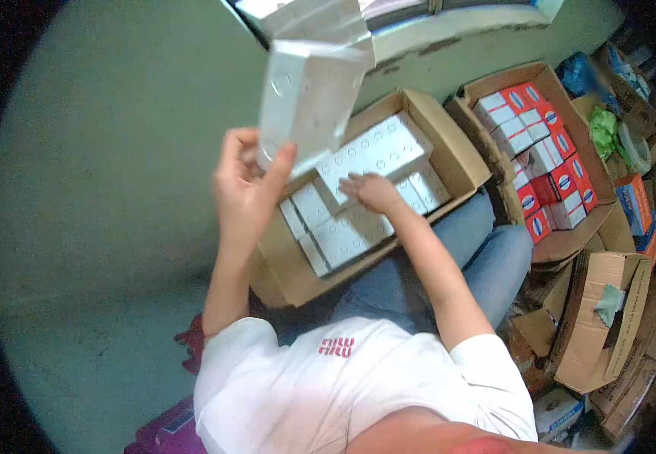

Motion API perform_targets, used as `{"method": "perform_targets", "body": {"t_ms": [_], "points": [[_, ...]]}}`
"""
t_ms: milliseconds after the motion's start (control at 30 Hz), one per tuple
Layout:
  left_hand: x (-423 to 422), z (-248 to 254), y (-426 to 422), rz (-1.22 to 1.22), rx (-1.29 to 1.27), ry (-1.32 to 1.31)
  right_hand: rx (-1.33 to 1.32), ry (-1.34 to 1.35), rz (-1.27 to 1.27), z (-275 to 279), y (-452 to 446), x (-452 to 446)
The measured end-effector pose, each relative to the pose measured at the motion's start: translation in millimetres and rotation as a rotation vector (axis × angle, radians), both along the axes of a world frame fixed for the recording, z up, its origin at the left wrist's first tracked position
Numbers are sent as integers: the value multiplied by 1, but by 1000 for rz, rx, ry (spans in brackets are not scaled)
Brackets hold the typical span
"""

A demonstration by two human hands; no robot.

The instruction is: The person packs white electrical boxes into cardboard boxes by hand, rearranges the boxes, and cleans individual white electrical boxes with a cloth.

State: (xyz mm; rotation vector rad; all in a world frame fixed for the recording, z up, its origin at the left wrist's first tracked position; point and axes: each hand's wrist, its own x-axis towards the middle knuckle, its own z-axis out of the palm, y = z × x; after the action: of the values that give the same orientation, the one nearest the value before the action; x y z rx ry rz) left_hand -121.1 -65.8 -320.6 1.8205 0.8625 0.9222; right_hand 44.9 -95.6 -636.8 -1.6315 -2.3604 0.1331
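Note:
My left hand (248, 174) is closed on the lower end of a pale metal box with round knockouts (309, 94), which looks like an electrical back box. It is held up, tilted and a little blurred. My right hand (373, 193) has its fingers stretched out over a long white box with rows of round knockouts (377, 155), its fingertips seeming to touch the near side. That long box lies on top of similar white boxes (350, 238) inside an open cardboard carton (290, 280). The carton stands in front of my legs.
To the right, a second open carton (543, 246) holds several red and white small boxes (562, 178). Flattened cardboard (596, 318) and a green plastic bag (604, 132) lie further right. A green wall (116, 151) rises on the left, with a window ledge (456, 34) at the top.

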Motion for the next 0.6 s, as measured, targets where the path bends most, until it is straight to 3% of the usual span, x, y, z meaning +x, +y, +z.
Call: {"method": "perform_targets", "body": {"t_ms": [67, 133, 233, 400, 467, 533, 600], "points": [[-30, -62, 0, 47, -384, 48, -89, -65, 9, 5, 1, -1], [-57, -119, -8, 242, -643, 137, -29, -7, -23, -2, 0, -2], [-82, -202, -14, 464, -792, 96, 23, 33, -40, 4, -3, -2], [-63, -301, 12, 524, -661, 76, 42, 31, -46, 6, -4, -4], [-36, -303, 13, 503, -648, 80, 42, 28, -36, 3, -3, -3], [-32, -376, 23, 427, -454, 315, 12, -13, -31, 4, -3, -4], [-15, -358, 11, 503, -338, 375, -46, -100, -22, 14, -3, -7]]}}
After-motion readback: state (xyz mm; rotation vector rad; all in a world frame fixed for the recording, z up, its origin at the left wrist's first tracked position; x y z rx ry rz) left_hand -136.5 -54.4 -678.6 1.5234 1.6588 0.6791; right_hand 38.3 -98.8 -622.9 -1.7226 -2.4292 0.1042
